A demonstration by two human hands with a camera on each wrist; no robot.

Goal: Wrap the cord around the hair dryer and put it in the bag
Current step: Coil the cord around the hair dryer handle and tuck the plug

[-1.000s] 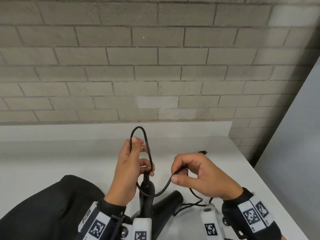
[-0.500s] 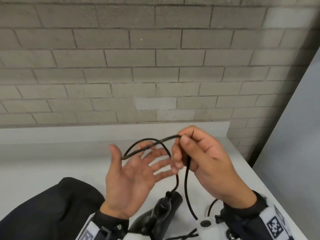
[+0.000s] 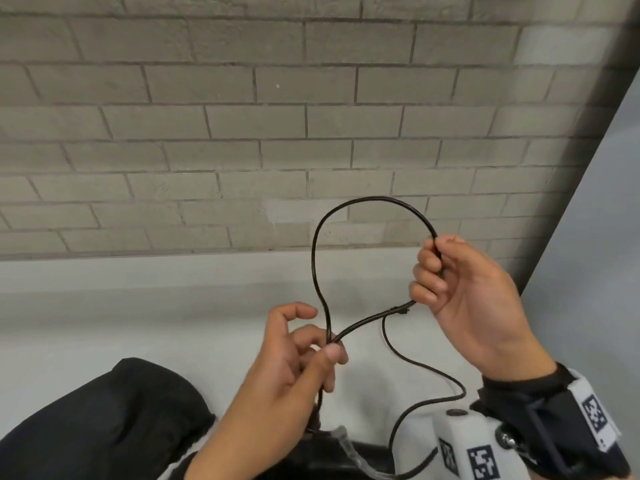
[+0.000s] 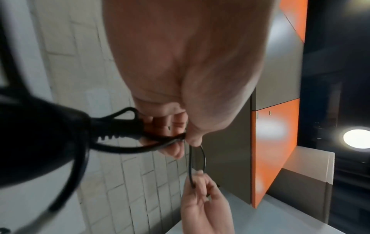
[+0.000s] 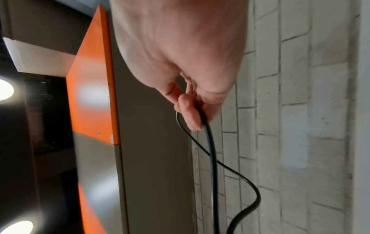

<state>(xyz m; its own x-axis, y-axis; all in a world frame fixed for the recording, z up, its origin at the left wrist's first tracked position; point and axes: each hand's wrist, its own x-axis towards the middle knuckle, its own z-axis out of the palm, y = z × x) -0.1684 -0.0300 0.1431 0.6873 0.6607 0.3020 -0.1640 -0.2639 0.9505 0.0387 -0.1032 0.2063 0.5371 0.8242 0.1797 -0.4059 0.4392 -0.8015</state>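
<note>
The black cord (image 3: 360,201) forms a tall loop above the white counter (image 3: 138,323). My left hand (image 3: 311,344) pinches the loop's crossing strands between thumb and fingers, just above the black hair dryer (image 3: 346,455) at the bottom edge; the left wrist view shows the hair dryer (image 4: 36,142) dangling by its cord end (image 4: 120,126). My right hand (image 3: 446,271), raised to the right, grips the cord (image 5: 210,142) at the loop's right side. The slack cord hangs down toward the counter. A black bag (image 3: 104,427) lies at lower left.
A grey brick wall (image 3: 242,116) rises behind the counter. A grey panel (image 3: 595,237) bounds the right side, with orange and grey cabinet fronts (image 4: 274,142) beyond it. The counter's right edge runs close by my right wrist.
My left hand went from open palm to pinching the cord. My right hand moved up and right, drawing out a larger loop. The hair dryer dropped lower in the head view.
</note>
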